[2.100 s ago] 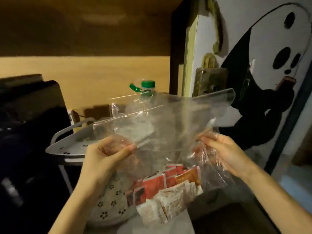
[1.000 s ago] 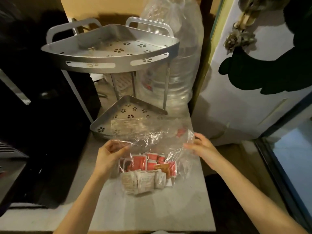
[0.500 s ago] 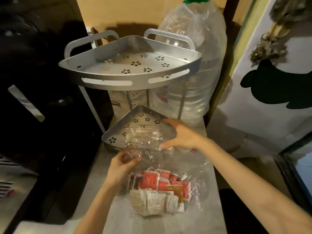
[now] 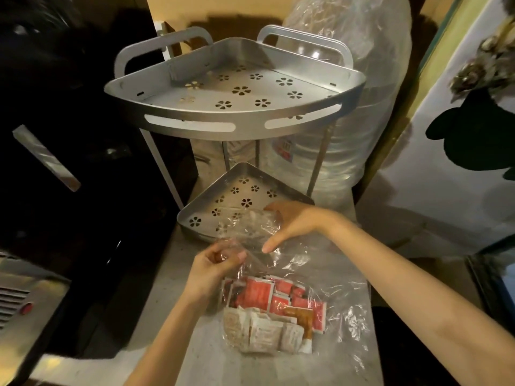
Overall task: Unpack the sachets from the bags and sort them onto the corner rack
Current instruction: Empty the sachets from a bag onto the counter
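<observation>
A clear plastic bag lies on the grey counter, holding several red sachets and white sachets. My left hand pinches the bag's crumpled mouth at its upper left. My right hand reaches across above the bag, fingers on clear plastic over the front of the rack's lower shelf. Whether it grips that plastic I cannot tell. The silver two-tier corner rack has an upper shelf with flower-shaped holes and nothing on it.
A large water bottle wrapped in plastic stands behind the rack to the right. A black appliance fills the left side. A white wall panel with a dark drawing is at right. The counter edge drops off at right.
The bag came down from in front of my face onto the counter. My right hand left the bag's right edge and reached toward the lower shelf; my left hand kept the bag's mouth.
</observation>
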Action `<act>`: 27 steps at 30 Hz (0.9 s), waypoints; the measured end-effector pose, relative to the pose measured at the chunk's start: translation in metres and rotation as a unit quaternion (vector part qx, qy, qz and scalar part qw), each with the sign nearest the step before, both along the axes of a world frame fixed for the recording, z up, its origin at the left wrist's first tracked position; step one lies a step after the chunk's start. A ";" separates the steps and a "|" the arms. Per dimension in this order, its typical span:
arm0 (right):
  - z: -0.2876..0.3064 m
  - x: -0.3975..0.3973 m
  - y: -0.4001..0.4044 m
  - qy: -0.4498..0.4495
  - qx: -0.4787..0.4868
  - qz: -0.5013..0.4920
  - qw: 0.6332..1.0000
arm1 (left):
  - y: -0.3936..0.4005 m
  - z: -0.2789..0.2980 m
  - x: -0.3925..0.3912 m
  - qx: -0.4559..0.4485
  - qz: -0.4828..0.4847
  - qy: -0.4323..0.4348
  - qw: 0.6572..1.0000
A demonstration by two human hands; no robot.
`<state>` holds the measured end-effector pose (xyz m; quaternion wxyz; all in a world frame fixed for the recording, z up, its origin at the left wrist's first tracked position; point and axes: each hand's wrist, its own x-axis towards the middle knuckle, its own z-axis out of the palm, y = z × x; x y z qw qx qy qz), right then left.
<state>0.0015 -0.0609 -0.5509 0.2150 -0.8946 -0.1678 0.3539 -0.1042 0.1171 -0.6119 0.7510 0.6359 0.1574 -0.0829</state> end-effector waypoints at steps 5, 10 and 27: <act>0.022 -0.020 -0.004 -0.020 0.057 -0.026 0.998 | -0.006 0.002 -0.001 0.028 0.031 -0.020 0.999; 0.021 -0.037 -0.003 0.020 -0.012 0.003 1.000 | -0.015 0.003 -0.007 0.070 0.045 -0.048 0.995; 0.040 -0.092 0.030 0.022 0.272 -0.214 0.938 | -0.031 -0.001 -0.088 0.341 0.066 -0.218 0.912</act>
